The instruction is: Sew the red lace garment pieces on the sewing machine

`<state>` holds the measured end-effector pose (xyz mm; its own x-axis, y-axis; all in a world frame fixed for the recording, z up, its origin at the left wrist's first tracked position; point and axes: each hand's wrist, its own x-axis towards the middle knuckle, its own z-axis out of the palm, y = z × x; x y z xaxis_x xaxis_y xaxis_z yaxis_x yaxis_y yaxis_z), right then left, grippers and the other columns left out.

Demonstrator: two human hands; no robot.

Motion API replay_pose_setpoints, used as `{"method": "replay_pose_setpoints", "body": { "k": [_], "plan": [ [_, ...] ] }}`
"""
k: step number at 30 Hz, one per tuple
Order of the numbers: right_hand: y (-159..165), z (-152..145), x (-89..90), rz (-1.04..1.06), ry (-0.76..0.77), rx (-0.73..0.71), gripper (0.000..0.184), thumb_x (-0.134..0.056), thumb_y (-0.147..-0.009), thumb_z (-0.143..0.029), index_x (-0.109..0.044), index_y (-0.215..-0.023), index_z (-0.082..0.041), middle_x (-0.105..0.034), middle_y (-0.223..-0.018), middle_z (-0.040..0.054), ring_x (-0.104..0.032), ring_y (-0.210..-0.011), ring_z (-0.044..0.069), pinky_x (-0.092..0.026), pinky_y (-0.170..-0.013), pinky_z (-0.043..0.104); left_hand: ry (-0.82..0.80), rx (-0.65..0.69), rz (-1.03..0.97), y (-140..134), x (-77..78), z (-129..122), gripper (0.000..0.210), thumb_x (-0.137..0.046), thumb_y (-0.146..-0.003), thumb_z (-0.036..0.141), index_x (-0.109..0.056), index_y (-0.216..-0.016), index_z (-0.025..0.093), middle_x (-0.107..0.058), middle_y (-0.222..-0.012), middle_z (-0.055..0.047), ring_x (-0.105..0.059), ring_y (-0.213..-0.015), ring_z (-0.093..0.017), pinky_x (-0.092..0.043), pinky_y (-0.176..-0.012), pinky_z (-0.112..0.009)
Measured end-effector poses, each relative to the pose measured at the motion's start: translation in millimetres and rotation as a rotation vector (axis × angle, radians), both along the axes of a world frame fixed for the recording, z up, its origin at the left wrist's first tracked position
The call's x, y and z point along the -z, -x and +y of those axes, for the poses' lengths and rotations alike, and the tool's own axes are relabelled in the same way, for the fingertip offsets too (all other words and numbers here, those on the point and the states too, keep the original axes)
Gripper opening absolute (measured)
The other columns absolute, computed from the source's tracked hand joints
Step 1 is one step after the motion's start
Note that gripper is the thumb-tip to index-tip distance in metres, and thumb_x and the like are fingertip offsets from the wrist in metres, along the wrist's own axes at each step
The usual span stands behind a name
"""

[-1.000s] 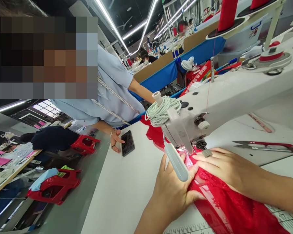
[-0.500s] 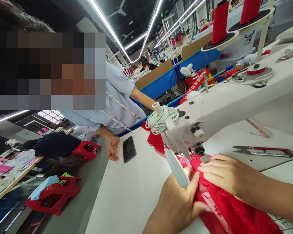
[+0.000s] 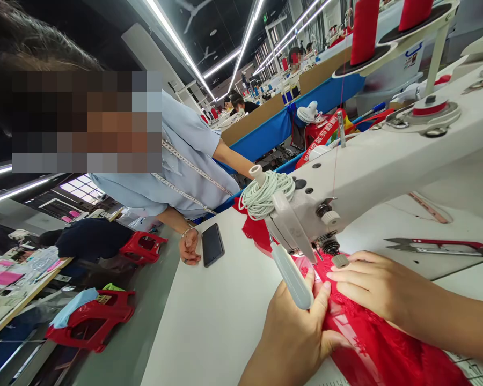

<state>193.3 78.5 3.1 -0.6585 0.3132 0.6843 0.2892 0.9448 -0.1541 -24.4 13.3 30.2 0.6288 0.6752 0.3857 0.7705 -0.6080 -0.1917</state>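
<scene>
Red lace fabric (image 3: 370,327) runs under the needle area of a white sewing machine (image 3: 398,139). My left hand (image 3: 293,327) grips it on the near left side, fingertips close beneath the needle and the thumb toward the right. Behind the machine's pale grey lever (image 3: 292,276), part of that hand is hidden. Across from it, my right hand (image 3: 382,287) lies on the lace with its fingers stretched out and close together, tips near the presser area. Its thumb is mostly covered. More red cloth shows beyond the machine head.
Thread snips (image 3: 438,246) lie on the right of the white table (image 3: 209,332). A phone (image 3: 213,245) rests at its left edge, beside a co-worker's hand (image 3: 189,246). Pale green cord (image 3: 268,194) is coiled on the machine head. Red thread cones (image 3: 364,32) stand above.
The co-worker's hand has curled its fingers beside the phone. The view has shifted slightly. My hands stay at nearly the same place on the fabric.
</scene>
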Motion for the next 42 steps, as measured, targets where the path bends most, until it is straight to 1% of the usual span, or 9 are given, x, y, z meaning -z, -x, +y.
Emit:
{"method": "replay_pose_setpoints", "body": {
  "k": [6, 10, 16, 21, 26, 28, 32, 37, 42],
  "plan": [
    [-1.5, -0.9, -0.1, 0.003, -0.003, 0.014, 0.041, -0.030, -0.101, -0.009, -0.067, -0.087, -0.015, -0.070, -0.079, 0.0047, -0.057, -0.070, 0.018, -0.040, -0.076, 0.035, -0.032, 0.009, -0.027, -4.3, -3.6, 2.9, 0.073, -0.023, -0.097, 0.066, -0.070, -0.115, 0.014, -0.069, -0.119, -0.015, -0.067, -0.094, -0.027, -0.058, -0.081, -0.040],
    [-0.8, 0.0, 0.7, 0.005, 0.000, 0.022, 0.040, -0.031, -0.102, -0.013, -0.067, -0.086, -0.016, -0.069, -0.079, 0.0047, -0.056, -0.071, 0.019, -0.040, -0.078, 0.036, -0.032, -0.012, -0.035, -6.0, -6.1, 4.2, 0.079, -0.013, -0.096, 0.066, -0.070, -0.113, 0.014, -0.069, -0.117, -0.015, -0.066, -0.092, -0.026, -0.056, -0.082, -0.040],
    [-0.4, 1.9, -0.1, -0.016, 0.019, 0.038, 0.040, -0.032, -0.102, -0.013, -0.070, -0.091, -0.012, -0.071, -0.085, 0.0069, -0.054, -0.070, 0.020, -0.041, -0.083, 0.038, -0.040, -0.009, -0.060, -6.4, -9.1, 6.9, 0.075, -0.014, -0.098, 0.064, -0.071, -0.110, 0.016, -0.070, -0.113, -0.012, -0.065, -0.091, -0.025, -0.054, -0.084, -0.040],
    [-1.2, 3.4, -1.5, -0.021, 0.040, 0.036, 0.044, -0.029, -0.103, -0.016, -0.070, -0.086, -0.013, -0.071, -0.083, 0.0065, -0.053, -0.071, 0.020, -0.041, -0.085, 0.038, -0.012, -0.018, -0.059, -6.0, -8.0, 9.0, 0.077, -0.011, -0.098, 0.064, -0.070, -0.111, 0.016, -0.070, -0.108, -0.014, -0.063, -0.092, -0.025, -0.052, -0.085, -0.042],
    [-1.3, 3.5, -1.9, -0.014, -0.010, 0.037, 0.051, -0.022, -0.108, -0.026, -0.070, -0.096, -0.014, -0.074, -0.098, 0.0060, -0.058, -0.084, 0.019, -0.040, -0.086, 0.038, 0.036, 0.042, -0.059, -5.5, -6.0, 8.4, 0.079, -0.013, -0.097, 0.066, -0.068, -0.114, 0.010, -0.068, -0.104, -0.015, -0.063, -0.095, -0.025, -0.052, -0.089, -0.043],
    [-1.4, 2.5, -2.7, -0.010, -0.046, 0.035, 0.053, -0.021, -0.108, -0.028, -0.071, -0.095, -0.017, -0.074, -0.104, 0.0038, -0.059, -0.088, 0.018, -0.040, -0.086, 0.038, 0.083, 0.061, -0.036, -6.3, -5.6, 8.0, 0.080, -0.014, -0.097, 0.066, -0.068, -0.112, 0.009, -0.068, -0.097, -0.014, -0.063, -0.089, -0.023, -0.055, -0.084, -0.041],
    [-1.6, 0.7, -3.5, 0.020, -0.088, 0.043, 0.051, -0.025, -0.106, -0.017, -0.072, -0.085, -0.018, -0.075, -0.091, 0.0021, -0.060, -0.084, 0.018, -0.041, -0.086, 0.039, 0.105, 0.057, -0.005, -9.0, -7.5, 7.2, 0.074, -0.022, -0.099, 0.064, -0.067, -0.113, 0.007, -0.067, -0.088, -0.012, -0.064, -0.079, -0.021, -0.058, -0.069, -0.034],
    [-2.1, 0.0, -0.8, 0.000, -0.053, 0.040, 0.042, -0.034, -0.102, -0.012, -0.073, -0.088, -0.016, -0.074, -0.088, 0.0043, -0.058, -0.076, 0.019, -0.043, -0.085, 0.040, 0.053, -0.005, 0.034, -10.0, -8.9, 1.0, 0.069, -0.027, -0.100, 0.060, -0.064, -0.121, 0.005, -0.071, -0.102, -0.016, -0.068, -0.087, -0.023, -0.059, -0.069, -0.033],
    [-0.4, -0.2, 4.4, 0.029, -0.076, 0.062, 0.044, -0.033, -0.099, -0.005, -0.073, -0.084, -0.016, -0.074, -0.085, 0.0049, -0.058, -0.075, 0.019, -0.043, -0.085, 0.039, 0.022, -0.064, 0.091, -9.9, -5.5, -5.2, 0.076, -0.027, -0.095, 0.069, -0.066, -0.123, 0.010, -0.068, -0.122, -0.019, -0.070, -0.090, -0.028, -0.060, -0.068, -0.036]
  ]
}}
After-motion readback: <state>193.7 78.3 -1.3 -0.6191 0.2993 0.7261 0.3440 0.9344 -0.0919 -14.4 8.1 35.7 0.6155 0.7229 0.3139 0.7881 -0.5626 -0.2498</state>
